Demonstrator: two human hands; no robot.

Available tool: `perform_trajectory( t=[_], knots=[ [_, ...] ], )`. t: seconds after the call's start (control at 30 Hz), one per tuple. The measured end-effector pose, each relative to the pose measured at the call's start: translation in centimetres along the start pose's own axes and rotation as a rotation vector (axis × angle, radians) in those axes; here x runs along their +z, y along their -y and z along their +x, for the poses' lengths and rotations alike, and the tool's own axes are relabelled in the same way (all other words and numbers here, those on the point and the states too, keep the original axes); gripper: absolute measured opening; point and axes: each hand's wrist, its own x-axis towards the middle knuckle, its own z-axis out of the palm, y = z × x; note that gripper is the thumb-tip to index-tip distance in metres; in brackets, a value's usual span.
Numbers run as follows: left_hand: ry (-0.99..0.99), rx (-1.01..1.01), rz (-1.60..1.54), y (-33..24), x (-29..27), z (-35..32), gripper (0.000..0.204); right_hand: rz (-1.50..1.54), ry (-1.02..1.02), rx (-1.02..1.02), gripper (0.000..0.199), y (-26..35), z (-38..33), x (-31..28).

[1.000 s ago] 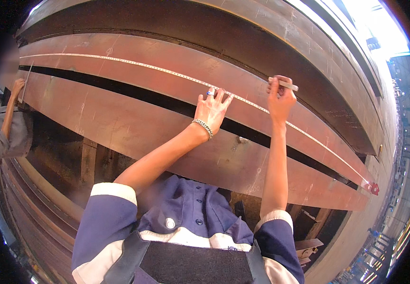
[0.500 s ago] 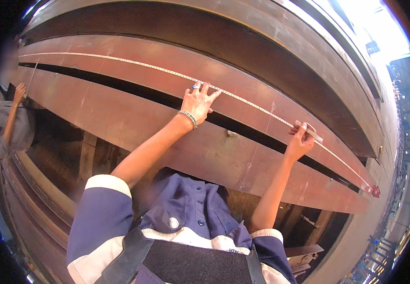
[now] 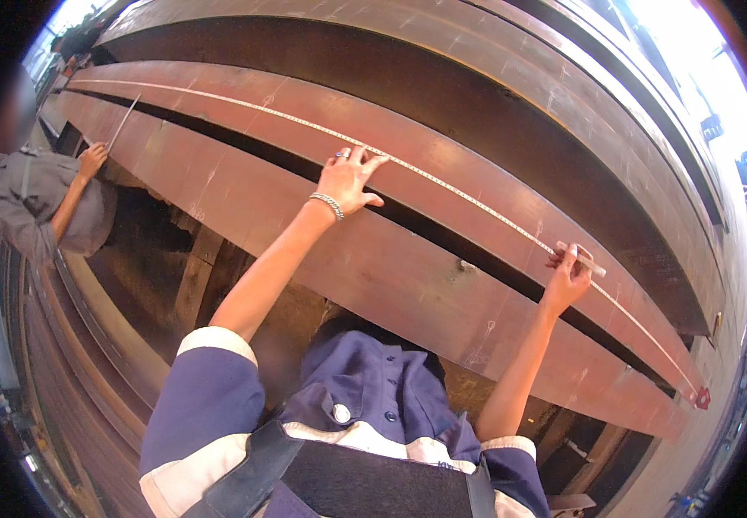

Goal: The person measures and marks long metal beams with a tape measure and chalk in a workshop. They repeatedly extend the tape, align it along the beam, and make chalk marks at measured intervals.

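Observation:
A pale measuring tape [image 3: 453,184] runs lengthwise along a reddish-brown steel beam [image 3: 321,108]. My left hand [image 3: 346,185] is open on the beam, its fingers spread and fingertips at the tape's near edge; the thumb points right. My right hand [image 3: 568,278], further right, is closed around a short pale stick like marking chalk [image 3: 593,263], held just over the tape. At the beam's right end, a small red object [image 3: 702,398] sits at the end of the tape; its kind is too small to make out.
A second reddish beam [image 3: 373,268] lies nearer me, past a dark gap, with chalk marks on it. Large steel beams [image 3: 468,60] rise behind. At the left another person [image 3: 54,203] holds a thin rod [image 3: 123,123] over the nearer beam.
My view has shifted, so the beams appear further right and lower. My left hand has slid left along the tape, its thumb spreading. My right hand keeps the stick near the same stretch.

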Motion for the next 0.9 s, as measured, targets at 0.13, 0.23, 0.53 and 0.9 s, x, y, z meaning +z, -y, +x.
perform_trajectory(
  t=[0.13,0.23,0.53,0.9],
  knots=[
    [0.059,0.011,0.014,2.7,-0.3,0.6,0.077,0.01,-0.007,0.03,0.014,0.7,-0.2,3.5],
    [0.069,0.052,0.041,2.8,-0.4,0.7,0.071,0.017,0.007,0.049,0.014,1.4,-0.6,5.7],
    [0.092,0.117,0.135,2.6,0.0,0.7,0.067,0.052,0.473,0.161,0.014,2.0,-2.8,17.0],
    [0.127,0.096,0.122,2.8,0.0,1.2,0.067,-0.236,0.706,0.196,0.013,-0.7,-3.2,24.9]
  ],
)
